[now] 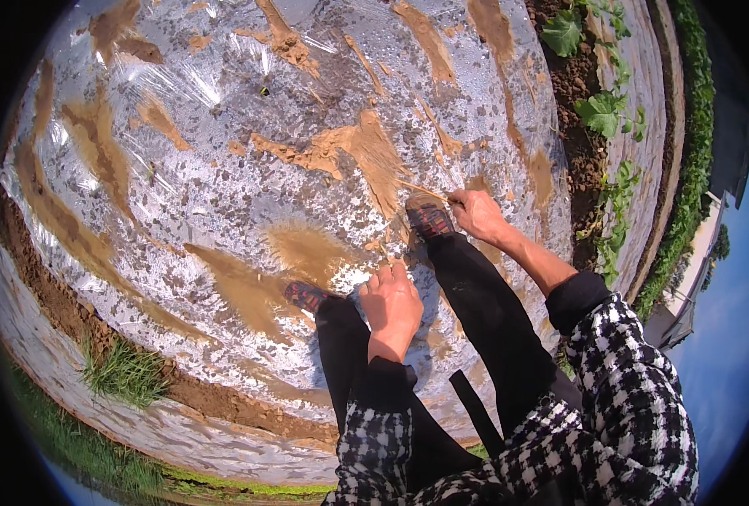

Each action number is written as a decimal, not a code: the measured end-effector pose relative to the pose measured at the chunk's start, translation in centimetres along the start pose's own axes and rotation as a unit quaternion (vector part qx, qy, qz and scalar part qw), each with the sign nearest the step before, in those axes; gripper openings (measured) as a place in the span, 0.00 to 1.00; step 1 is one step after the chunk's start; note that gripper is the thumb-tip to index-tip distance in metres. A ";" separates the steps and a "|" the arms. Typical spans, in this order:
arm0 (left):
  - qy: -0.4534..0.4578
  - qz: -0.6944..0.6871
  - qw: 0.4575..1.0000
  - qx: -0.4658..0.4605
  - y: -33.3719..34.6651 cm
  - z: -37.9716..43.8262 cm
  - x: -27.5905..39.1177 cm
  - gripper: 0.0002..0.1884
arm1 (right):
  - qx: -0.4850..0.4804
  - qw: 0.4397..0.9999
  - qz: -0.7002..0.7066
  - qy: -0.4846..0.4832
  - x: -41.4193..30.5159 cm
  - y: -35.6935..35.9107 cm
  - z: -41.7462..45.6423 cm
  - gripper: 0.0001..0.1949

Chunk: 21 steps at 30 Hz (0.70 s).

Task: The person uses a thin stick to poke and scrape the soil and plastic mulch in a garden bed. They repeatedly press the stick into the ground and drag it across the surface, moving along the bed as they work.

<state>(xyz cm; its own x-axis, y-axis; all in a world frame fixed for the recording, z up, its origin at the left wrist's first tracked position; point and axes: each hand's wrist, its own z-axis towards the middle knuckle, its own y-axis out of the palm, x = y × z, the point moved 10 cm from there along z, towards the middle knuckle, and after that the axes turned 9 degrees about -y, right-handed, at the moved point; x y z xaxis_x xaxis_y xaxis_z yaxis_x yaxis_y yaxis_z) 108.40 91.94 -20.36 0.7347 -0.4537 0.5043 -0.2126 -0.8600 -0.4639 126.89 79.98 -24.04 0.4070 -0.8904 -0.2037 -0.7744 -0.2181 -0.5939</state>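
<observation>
My right hand (477, 215) grips the end of a thin wooden stick (426, 191) beside the toe of my right shoe (429, 218). The stick's far end points left over a smear of tan soil (374, 155) on silvery plastic mulch film (222, 190). Lower and to the left, my left hand (392, 303) is held low between my feet with its fingers bent together. Something thin and pale shows just past its fingertips, too small to make out. My left shoe (305, 296) stands on the film to the left of that hand.
Patches of wet, muddy soil (241, 288) lie on the film. Several small seedlings (265, 92) poke through it. A bare soil furrow (580, 114) with leafy plants (602, 114) runs along the right. Another furrow with a grass tuft (126, 373) borders the lower left.
</observation>
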 end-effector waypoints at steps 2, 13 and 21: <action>-0.006 -0.017 1.000 0.016 0.1 -0.3 -0.7 0.19 | 0.020 1.000 0.012 0.005 2.4 0.1 -1.5 0.16; -0.005 -0.218 0.966 0.141 -5.4 -12.0 5.5 0.23 | 0.079 0.980 0.158 0.095 11.1 -4.6 -14.2 0.15; 0.020 -0.208 0.952 0.225 -14.1 -11.8 12.4 0.23 | 0.072 0.967 0.224 0.096 12.0 -9.9 -16.3 0.16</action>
<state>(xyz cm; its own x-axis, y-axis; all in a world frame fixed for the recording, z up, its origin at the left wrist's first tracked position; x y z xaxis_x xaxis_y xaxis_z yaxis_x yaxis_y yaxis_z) 112.91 95.72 1.06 0.6679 -0.1115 0.7359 0.3963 -0.7837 -0.4784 131.57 64.90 -7.88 -0.0613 -0.9437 -0.3251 -0.7714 0.2515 -0.5845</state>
